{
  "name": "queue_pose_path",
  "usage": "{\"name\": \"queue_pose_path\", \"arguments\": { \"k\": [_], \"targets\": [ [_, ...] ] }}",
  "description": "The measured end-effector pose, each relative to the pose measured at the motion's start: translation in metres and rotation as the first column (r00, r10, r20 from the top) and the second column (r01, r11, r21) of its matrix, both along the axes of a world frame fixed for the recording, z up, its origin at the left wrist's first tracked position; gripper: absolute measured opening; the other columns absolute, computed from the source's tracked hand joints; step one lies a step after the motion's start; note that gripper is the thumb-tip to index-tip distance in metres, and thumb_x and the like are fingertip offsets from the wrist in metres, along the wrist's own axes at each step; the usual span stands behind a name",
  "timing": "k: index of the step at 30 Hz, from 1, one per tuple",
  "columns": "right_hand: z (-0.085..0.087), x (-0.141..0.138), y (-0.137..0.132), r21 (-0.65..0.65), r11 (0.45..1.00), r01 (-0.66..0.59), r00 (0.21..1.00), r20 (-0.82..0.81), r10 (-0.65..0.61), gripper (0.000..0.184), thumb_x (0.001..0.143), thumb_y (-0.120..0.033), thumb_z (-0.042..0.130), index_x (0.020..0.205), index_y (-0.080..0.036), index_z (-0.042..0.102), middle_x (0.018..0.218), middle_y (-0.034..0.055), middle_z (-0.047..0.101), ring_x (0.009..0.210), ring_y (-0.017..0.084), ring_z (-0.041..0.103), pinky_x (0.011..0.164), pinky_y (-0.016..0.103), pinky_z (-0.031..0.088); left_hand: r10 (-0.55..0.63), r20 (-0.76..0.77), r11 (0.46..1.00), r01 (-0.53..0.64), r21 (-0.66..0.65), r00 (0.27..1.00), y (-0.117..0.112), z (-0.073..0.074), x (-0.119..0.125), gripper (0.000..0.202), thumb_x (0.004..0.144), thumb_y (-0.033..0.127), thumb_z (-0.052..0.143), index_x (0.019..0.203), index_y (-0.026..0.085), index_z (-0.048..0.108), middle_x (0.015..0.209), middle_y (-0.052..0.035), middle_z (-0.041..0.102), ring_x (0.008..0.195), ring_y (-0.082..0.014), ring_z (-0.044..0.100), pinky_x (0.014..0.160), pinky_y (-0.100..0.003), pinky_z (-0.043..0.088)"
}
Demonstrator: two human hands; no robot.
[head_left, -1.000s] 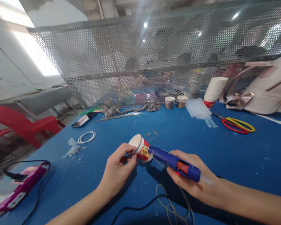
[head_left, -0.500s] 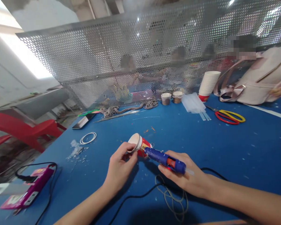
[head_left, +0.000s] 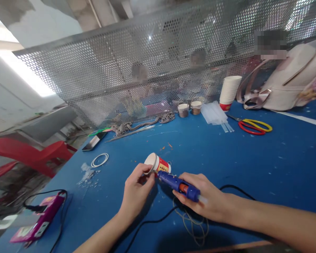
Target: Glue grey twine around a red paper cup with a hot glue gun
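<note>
My left hand (head_left: 137, 188) grips a small red and white paper cup (head_left: 156, 164) that lies on its side on the blue table (head_left: 252, 165), its white bottom turned toward the left. My right hand (head_left: 202, 196) is wrapped round a blue hot glue gun (head_left: 177, 183) with an orange trigger. The gun's nozzle touches the cup's side near my left thumb. A clear glue stick pokes out of the gun's back end. Its black cord (head_left: 152, 222) runs across the table below my hands, beside a loop of grey string (head_left: 193, 225).
A purple power strip (head_left: 39, 225) lies at the near left. White ring (head_left: 99, 160), phone (head_left: 94, 141), grey cords (head_left: 137, 125), two small cups (head_left: 189, 109), glue sticks (head_left: 216, 114), stacked cups (head_left: 228, 92), scissors (head_left: 252, 125) and a beige bag (head_left: 292, 88) lie farther back. People sit behind a perforated metal screen (head_left: 121, 70).
The view has shifted, so hands and cup sit slightly lower and more central. My right hand has brought the glue gun's nozzle closer in against the cup. Both grips stay the same.
</note>
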State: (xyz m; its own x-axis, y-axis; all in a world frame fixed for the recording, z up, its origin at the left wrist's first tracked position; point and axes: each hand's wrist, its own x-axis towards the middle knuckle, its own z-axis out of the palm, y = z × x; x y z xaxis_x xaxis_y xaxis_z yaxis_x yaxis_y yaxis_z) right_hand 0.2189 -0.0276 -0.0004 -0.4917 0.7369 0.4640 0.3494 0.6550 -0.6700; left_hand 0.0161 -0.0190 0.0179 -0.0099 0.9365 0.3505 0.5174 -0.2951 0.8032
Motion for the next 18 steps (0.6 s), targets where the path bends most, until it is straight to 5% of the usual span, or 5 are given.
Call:
{"name": "queue_pose_path", "arguments": {
  "k": [18],
  "targets": [
    [-0.0031,0.0076,0.0015,0.105,0.994,-0.007,0.988,0.152,-0.009,0.008,0.081,-0.019,0.052,0.084,-0.013,0.057,0.070,0.0062,0.064,0.052,0.013,0.050,0.049,0.025,0.031,-0.006,0.008,1.000,0.006,0.016,1.000,0.0004,-0.0027,-0.0003,0.010,0.076,0.023,0.059,0.079,0.017,0.067,0.071,0.0001,0.059,0.059,-0.0105,0.051,0.053,-0.020,0.043]
  ]
}}
